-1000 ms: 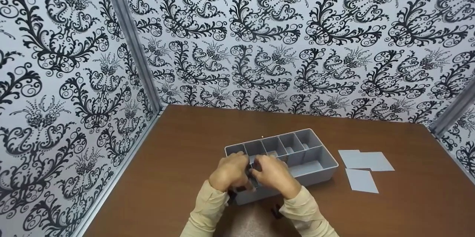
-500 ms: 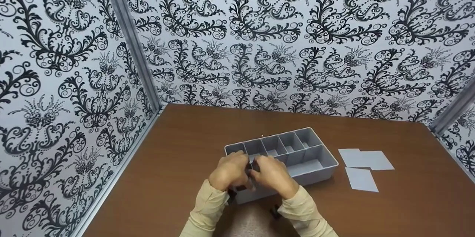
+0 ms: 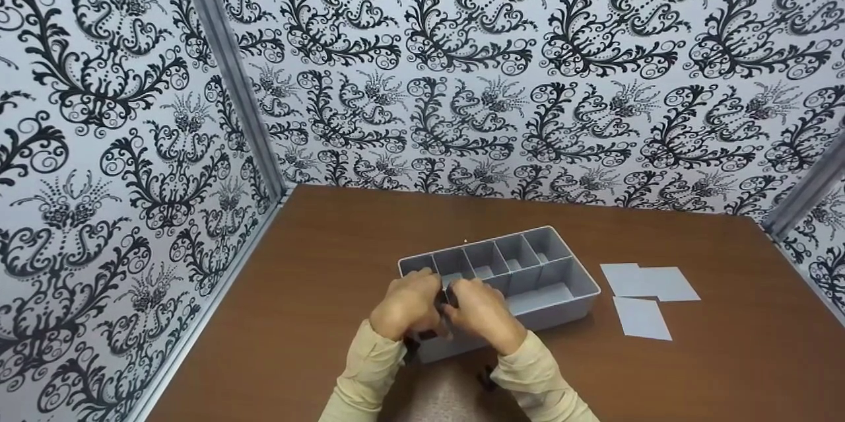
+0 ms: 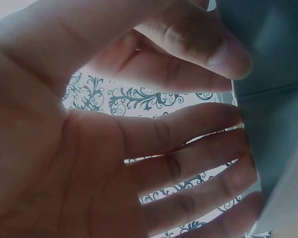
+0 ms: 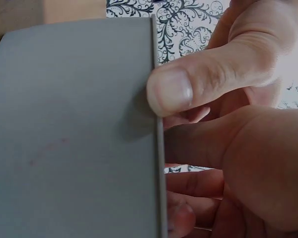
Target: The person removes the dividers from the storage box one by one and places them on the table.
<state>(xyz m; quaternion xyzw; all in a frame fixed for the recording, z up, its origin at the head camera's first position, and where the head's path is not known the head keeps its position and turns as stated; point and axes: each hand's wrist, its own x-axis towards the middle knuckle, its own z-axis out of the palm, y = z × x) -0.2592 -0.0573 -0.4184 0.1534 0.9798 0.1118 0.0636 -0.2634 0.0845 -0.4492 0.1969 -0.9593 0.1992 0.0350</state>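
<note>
A grey organizer box (image 3: 558,311) with several compartments stands on the table, turned at an angle. Both hands are at its front left part, close together, and cover that end of it in the head view. My right hand (image 3: 485,313) grips the wall: in the right wrist view the thumb (image 5: 171,91) presses the flat grey face at the rim, with fingers behind it. My left hand (image 3: 406,306) holds the box too; in the left wrist view its thumb (image 4: 228,59) overlaps the blue-grey wall (image 4: 273,124) and the other fingertips meet its edge.
Three white cards (image 3: 642,318) lie to the right of the box, two of them overlapping. The brown table (image 3: 317,257) meets patterned walls (image 3: 475,78) at the back and left. Dark wrist gear (image 3: 487,377) shows by the right sleeve.
A small brownish patch seen at the middle of the box one second ago no longer shows. Both hands stay almost in the same place; the head view shifts slightly.
</note>
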